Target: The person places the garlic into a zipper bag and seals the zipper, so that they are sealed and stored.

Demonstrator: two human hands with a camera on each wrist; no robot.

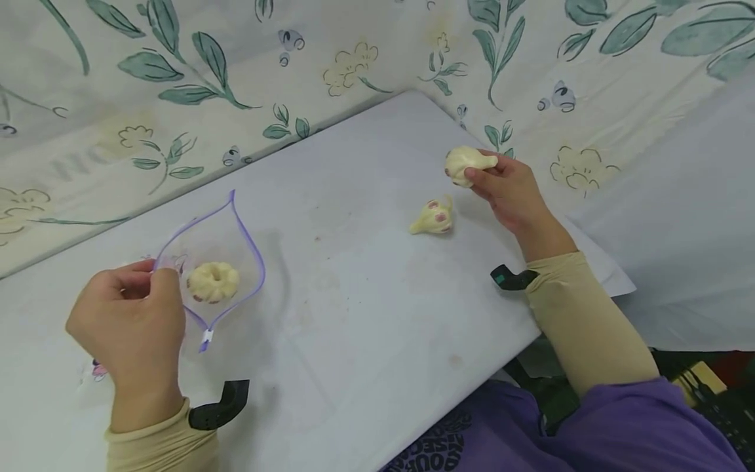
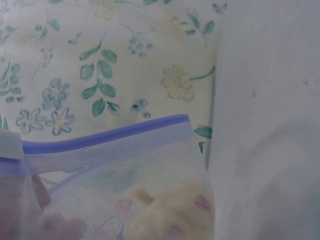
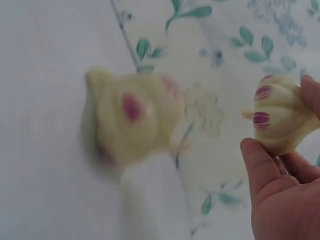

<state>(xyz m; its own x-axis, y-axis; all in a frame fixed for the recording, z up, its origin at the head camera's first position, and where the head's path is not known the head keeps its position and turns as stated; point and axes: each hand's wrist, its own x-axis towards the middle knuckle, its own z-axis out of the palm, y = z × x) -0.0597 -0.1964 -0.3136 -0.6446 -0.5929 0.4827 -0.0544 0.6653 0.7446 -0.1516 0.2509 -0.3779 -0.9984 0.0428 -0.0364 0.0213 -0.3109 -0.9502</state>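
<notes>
My left hand (image 1: 132, 321) pinches the rim of a clear zip bag (image 1: 259, 259) with a purple seal, its mouth spread wide. Inside the bag lies a pale garlic bulb (image 1: 203, 285), also visible through the plastic in the left wrist view as a garlic bulb (image 2: 172, 217) with purple spots. Raised above the table's far right side, my right hand (image 1: 513, 196) grips a second garlic bulb (image 1: 462, 164) between thumb and fingers; the right wrist view shows purple patches on this held bulb (image 3: 280, 112). A third garlic bulb (image 1: 435, 217) lies on the table below that hand.
The white table (image 1: 366, 314) carries a few small stains. A floral cloth (image 1: 366, 39) hangs along its back edge. Pale sheeting (image 1: 684, 216) is at the right. Black wrist mounts (image 1: 221, 406) sit on both sleeves.
</notes>
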